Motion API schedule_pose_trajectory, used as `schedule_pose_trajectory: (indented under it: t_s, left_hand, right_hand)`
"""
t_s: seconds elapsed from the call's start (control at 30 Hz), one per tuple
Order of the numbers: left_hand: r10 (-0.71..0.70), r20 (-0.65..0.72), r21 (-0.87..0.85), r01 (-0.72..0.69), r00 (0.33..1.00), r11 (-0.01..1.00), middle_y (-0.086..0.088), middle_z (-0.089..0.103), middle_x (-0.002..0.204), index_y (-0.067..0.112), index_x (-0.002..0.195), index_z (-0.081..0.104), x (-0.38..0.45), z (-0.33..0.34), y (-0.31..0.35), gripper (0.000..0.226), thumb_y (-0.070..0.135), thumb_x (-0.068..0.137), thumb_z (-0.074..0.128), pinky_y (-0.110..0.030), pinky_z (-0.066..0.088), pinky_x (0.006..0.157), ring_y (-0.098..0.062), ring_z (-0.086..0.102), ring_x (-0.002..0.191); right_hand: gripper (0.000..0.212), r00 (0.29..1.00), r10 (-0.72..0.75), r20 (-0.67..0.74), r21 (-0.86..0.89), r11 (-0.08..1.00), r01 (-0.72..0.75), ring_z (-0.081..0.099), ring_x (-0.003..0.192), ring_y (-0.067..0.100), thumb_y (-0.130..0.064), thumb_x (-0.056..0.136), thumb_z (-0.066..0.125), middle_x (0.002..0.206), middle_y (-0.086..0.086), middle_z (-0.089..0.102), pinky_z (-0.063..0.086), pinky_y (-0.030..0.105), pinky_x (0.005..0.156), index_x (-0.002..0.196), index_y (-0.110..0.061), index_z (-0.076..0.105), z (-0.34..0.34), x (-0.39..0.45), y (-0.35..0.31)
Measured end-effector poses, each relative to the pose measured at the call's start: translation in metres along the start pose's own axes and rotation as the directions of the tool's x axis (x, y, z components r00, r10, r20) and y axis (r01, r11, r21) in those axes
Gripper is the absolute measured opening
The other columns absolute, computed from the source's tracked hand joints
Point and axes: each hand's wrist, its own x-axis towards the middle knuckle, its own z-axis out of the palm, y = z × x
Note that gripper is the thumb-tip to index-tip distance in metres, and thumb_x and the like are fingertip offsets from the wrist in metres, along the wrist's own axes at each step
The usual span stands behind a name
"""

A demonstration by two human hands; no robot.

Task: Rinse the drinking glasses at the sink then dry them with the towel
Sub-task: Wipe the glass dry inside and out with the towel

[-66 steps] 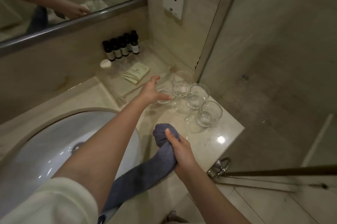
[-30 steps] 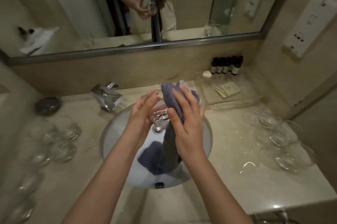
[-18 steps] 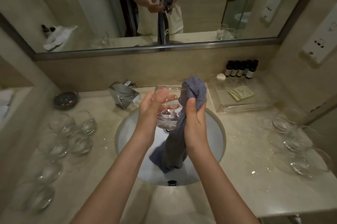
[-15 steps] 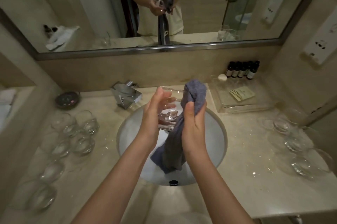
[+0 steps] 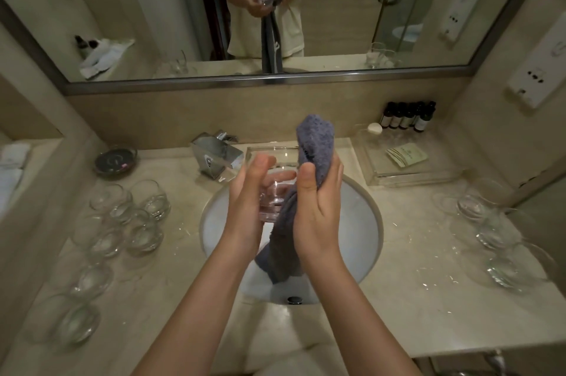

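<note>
Head view: glass drying over sink (image 5: 372, 222).
Left hand (image 5: 249, 207) grips glass (image 5: 274, 188); right hand (image 5: 318, 201), at 3 o'clock, clutches towel (image 5: 315, 139).

head cam | looks forward-down over sink (image 5: 367, 216) and counter (image 5: 413, 299) | close to hands | mirror (image 5: 337, 8) ahead

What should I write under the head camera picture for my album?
Left hand holds a glass over the sink while right hand wipes it with a grey towel.
</note>
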Motion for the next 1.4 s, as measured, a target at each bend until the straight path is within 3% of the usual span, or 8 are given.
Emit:
schedule_pose_trajectory:
  t_s: [0.13, 0.43, 0.67, 0.87, 1.0, 1.2, 1.3, 1.4]
  left_hand:
    - [0.004, 0.053, 0.164, -0.013, 0.999, 0.986, 0.02, 0.064, 0.077, 0.037, 0.094, 0.074, 0.003, -0.01, 0.004, 0.064, 0.084, 0.059, 0.05, -0.037, 0.043, 0.084, -0.017, 0.056, 0.089]
    - [0.093, 0.012, 0.222, -0.094, 0.996, 0.97, 0.016, 0.073, 0.081, 0.024, 0.105, 0.049, -0.008, -0.008, 0.013, 0.06, 0.056, 0.064, 0.077, -0.02, 0.048, 0.055, -0.002, 0.068, 0.073]
    - [0.018, 0.197, 0.094, -0.037, 0.98, 0.995, 0.012, 0.07, 0.081, 0.026, 0.1, 0.068, -0.008, -0.021, 0.022, 0.064, 0.066, 0.051, 0.074, -0.025, 0.049, 0.064, -0.01, 0.064, 0.076]
    - [0.082, 0.0, 0.245, -0.08, 0.997, 0.966, 0.014, 0.074, 0.081, 0.029, 0.126, 0.052, -0.01, -0.019, 0.023, 0.079, 0.084, 0.069, 0.05, -0.036, 0.052, 0.084, -0.007, 0.07, 0.086]
    - [0.113, 0.13, 0.275, -0.145, 0.985, 0.951, 0.015, 0.074, 0.087, 0.025, 0.122, 0.047, -0.017, -0.022, 0.028, 0.077, 0.062, 0.061, 0.075, -0.016, 0.048, 0.054, 0.001, 0.068, 0.078]
    - [0.083, 0.199, 0.215, -0.126, 0.976, 0.968, -0.004, 0.063, 0.123, 0.029, 0.116, 0.063, -0.01, -0.027, 0.034, 0.069, 0.061, 0.055, 0.068, -0.021, 0.045, 0.091, -0.004, 0.063, 0.105]
    - [0.068, 0.074, 0.195, -0.081, 0.995, 0.977, 0.007, 0.065, 0.099, 0.022, 0.122, 0.055, -0.01, -0.025, 0.035, 0.09, 0.077, 0.053, 0.069, -0.025, 0.048, 0.08, -0.003, 0.065, 0.081]
    - [0.064, -0.067, 0.191, -0.05, 0.996, 0.98, 0.004, 0.063, 0.097, 0.03, 0.104, 0.046, -0.015, -0.023, 0.028, 0.055, 0.077, 0.076, 0.043, -0.033, 0.053, 0.081, -0.011, 0.067, 0.091]
  right_hand:
    - [0.034, 0.977, 0.208, 0.045, 0.236, 0.948, -0.213, 0.047, 0.108, -0.017, -0.057, 0.085, 0.038, 0.122, -0.023, 0.052, 0.038, 0.01, 0.092, 0.118, -0.049, 0.04, -0.003, 0.007, -0.006]
    - [0.044, 0.999, -0.034, -0.038, 0.027, 0.999, 0.035, 0.044, 0.112, -0.017, -0.043, 0.094, 0.038, 0.129, -0.006, 0.044, 0.033, 0.002, 0.09, 0.136, -0.029, 0.038, 0.01, -0.005, -0.012]
    - [0.037, 0.942, 0.335, 0.036, 0.379, 0.867, -0.323, 0.055, 0.122, 0.015, -0.047, 0.097, 0.037, 0.133, 0.0, 0.057, 0.04, 0.041, 0.11, 0.132, -0.035, 0.044, 0.005, 0.007, -0.02]
    - [0.019, 0.989, 0.14, -0.041, 0.201, 0.971, -0.129, 0.047, 0.118, -0.009, -0.054, 0.093, 0.039, 0.124, -0.024, 0.049, 0.035, 0.018, 0.1, 0.112, -0.052, 0.043, 0.017, -0.004, -0.022]
    - [0.024, 0.993, 0.119, -0.006, 0.235, 0.965, -0.114, 0.053, 0.117, -0.005, -0.054, 0.094, 0.04, 0.121, -0.023, 0.055, 0.041, 0.022, 0.102, 0.116, -0.046, 0.046, 0.016, -0.001, -0.027]
    - [0.049, 0.917, 0.393, 0.072, 0.45, 0.808, -0.381, 0.062, 0.115, 0.024, -0.043, 0.099, 0.039, 0.127, 0.011, 0.063, 0.045, 0.046, 0.105, 0.138, -0.015, 0.047, 0.017, 0.01, -0.023]
    - [0.034, 0.93, 0.363, 0.056, 0.388, 0.851, -0.355, 0.057, 0.12, 0.015, -0.042, 0.1, 0.037, 0.131, 0.0, 0.06, 0.042, 0.038, 0.108, 0.13, -0.03, 0.047, 0.021, 0.006, -0.022]
    - [0.023, 0.967, 0.249, 0.045, 0.288, 0.924, -0.251, 0.054, 0.113, -0.009, -0.042, 0.098, 0.038, 0.122, -0.02, 0.056, 0.041, 0.016, 0.098, 0.12, -0.044, 0.043, 0.025, 0.003, -0.023]
